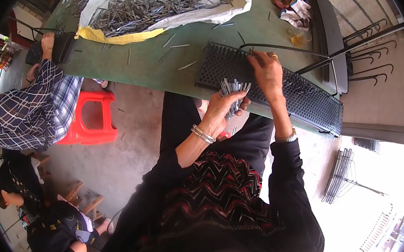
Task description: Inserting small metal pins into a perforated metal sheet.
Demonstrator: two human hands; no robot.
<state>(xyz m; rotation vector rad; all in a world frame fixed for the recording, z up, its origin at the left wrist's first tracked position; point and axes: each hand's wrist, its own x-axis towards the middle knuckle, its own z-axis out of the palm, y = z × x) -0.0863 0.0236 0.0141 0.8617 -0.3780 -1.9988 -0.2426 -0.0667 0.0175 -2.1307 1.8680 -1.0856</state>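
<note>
A bundle of thin metal strips (234, 96) is gripped in my left hand (218, 109), just off the table's near edge. My right hand (268, 75) reaches over a long black perforated metal panel (306, 99), its thumb and fingers pinched together at the panel's far side. Whatever sits between those fingertips is too small to make out. Small dark pieces stand up from the panel's holes around that hand. The panel lies along the front edge of the green table (168, 69), with a bent black rod (287, 49) running behind it.
A white sheet (240, 8) with a heap of similar strips covers the table's far side. Gloves (298, 11), a cup of yellowish liquid (300, 38) and stacked dark panels (327, 41) are at the right. Another person works at the left, beside a red stool (92, 132).
</note>
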